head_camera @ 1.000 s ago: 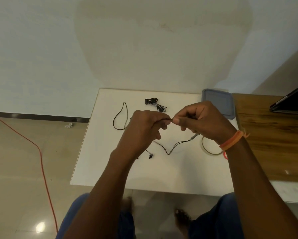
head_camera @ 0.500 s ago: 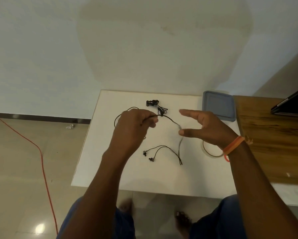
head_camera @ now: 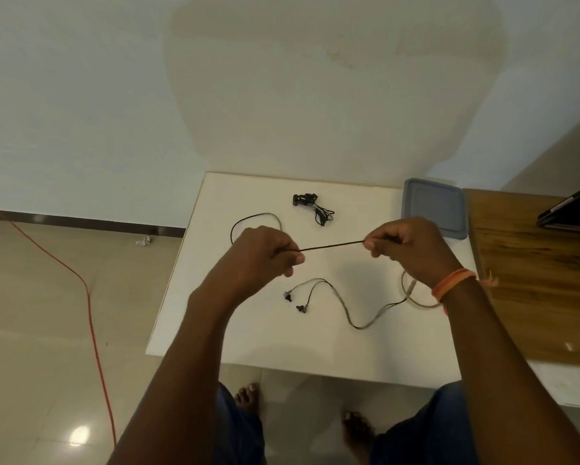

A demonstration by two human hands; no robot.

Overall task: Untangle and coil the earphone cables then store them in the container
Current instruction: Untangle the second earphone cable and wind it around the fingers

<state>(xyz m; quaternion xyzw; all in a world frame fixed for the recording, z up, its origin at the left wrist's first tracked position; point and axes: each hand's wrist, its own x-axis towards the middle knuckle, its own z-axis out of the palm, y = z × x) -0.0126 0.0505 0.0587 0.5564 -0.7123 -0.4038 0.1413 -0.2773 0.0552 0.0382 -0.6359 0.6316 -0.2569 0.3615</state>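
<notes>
While stretched taut between both hands above the smooth white bench [head_camera: 255, 344], thin dark earphone cable [head_camera: 330, 246] pinched at each end: left hand [head_camera: 265, 255] with its grip curled tight round one end, right hand [head_camera: 407, 245] likewise. Slack cord trailing in loose curves down to two small earbuds [head_camera: 293, 301]. Second earphone bundle [head_camera: 313, 207] knotted near the far edge. Grey rounded-rectangular container [head_camera: 433, 204] lying flat beside the grainy wooden table [head_camera: 533, 280].
</notes>
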